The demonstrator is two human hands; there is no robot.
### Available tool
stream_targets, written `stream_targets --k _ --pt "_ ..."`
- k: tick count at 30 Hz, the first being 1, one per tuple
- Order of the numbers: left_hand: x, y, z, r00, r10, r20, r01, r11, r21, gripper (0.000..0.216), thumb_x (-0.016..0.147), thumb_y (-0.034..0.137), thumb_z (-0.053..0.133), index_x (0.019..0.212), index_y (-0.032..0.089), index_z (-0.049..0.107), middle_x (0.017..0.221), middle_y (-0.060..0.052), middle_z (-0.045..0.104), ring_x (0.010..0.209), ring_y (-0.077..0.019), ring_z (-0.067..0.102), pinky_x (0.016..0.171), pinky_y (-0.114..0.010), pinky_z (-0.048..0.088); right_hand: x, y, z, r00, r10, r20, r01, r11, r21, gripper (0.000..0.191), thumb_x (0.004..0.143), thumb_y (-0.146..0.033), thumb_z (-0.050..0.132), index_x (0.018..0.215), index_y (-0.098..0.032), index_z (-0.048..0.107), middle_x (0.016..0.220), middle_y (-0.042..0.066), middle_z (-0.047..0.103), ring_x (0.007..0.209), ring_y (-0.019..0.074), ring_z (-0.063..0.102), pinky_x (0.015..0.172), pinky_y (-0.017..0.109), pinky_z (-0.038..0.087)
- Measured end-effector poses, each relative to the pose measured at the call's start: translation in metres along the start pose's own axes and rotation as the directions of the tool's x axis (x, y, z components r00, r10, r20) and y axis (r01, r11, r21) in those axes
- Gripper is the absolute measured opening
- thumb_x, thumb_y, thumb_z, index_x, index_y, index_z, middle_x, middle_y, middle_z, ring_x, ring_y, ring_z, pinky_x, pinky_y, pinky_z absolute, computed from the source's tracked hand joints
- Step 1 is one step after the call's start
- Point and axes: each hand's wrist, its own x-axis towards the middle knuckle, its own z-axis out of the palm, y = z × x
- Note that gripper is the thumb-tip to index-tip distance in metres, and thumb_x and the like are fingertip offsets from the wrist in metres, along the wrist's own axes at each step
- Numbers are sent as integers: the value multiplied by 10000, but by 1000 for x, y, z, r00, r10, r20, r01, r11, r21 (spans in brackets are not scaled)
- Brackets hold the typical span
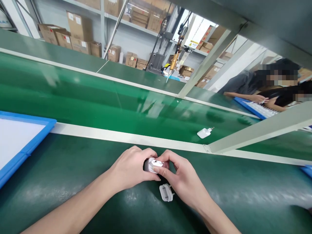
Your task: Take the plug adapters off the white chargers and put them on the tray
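both hands [131, 169] [181, 177] pinch white glossy charger [152, 165] | loose plug piece [166, 192] below

Bright, glary — edges perhaps warped

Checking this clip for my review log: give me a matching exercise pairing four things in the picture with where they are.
Things:
1. white charger body
2. loose white plug piece
3. second white charger
4. blue-framed tray

Places:
A. lying alone on the shiny green belt
B. at the left edge of the bench
C. held between the left hand and right hand
D. on the dark green mat just under the right hand

Pairs: 1-C, 2-D, 3-A, 4-B
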Motion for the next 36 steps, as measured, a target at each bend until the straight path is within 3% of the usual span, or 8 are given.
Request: stream_targets --k 12,18,24,29,32,34,36 --pt "-1 -1 1 1000 22 -18 -22 1000 -9 366 736 496 769 1037 314 669 952 42 715 982 -248 598 741 -301 419 -2 0 4 998 62 -28 -64 995 -70 198 889 -363 643 790 -202 586 718 -16 572 673 153 488 636 287 388" --pt "-1 1 1 999 30 -25 -29 999 32 384 747 474 774 1083 325 663 992 46 716 1003 -248 603 775 -314 440 3 1 2 984 179 9 -180 982 62 247 820 -402 709 790 -194 579 770 0 603 702 158 484 605 281 344" --pt "-3 0 4 993 96 -72 -90 992 94 382 770 445 780 1096 295 646 1015 35 720 1024 -244 612 800 -317 451 6 1 2 980 185 69 -193 969 155 304 760 -405 765 774 -178 563 729 -6 588 666 142 448 594 270 333" --pt "-4 -2 3 996 61 -62 -58 997 45 447 743 459 790 1138 296 661 1094 11 716 1077 -266 609 849 -342 471 4 11 3 991 128 26 -131 984 124 285 810 -393 774 799 -184 581 639 -52 429 616 118 352 560 258 288" --pt "-3 -2 -1 999 27 -40 -30 996 -80 481 718 480 807 1141 296 670 1123 3 715 1082 -263 625 875 -352 484 3 21 1 997 38 69 -54 967 248 292 841 -411 786 955 -201 620 764 -22 497 690 135 441 617 263 376" --pt "-2 -2 -5 999 -9 -31 2 970 -242 517 696 455 830 1146 269 655 1104 -5 726 1038 -240 657 874 -342 499 3 27 -1 996 -86 -20 87 938 336 342 887 -416 758 1138 -243 603 939 16 552 823 165 520 739 292 454" --pt "-1 -1 -8 999 -54 -7 46 908 -416 584 669 389 858 1176 235 612 1030 -14 741 978 -221 684 853 -331 518 3 32 -2 957 -242 -158 282 904 322 409 902 -417 752 1240 -293 559 1079 41 549 954 196 546 854 329 476"
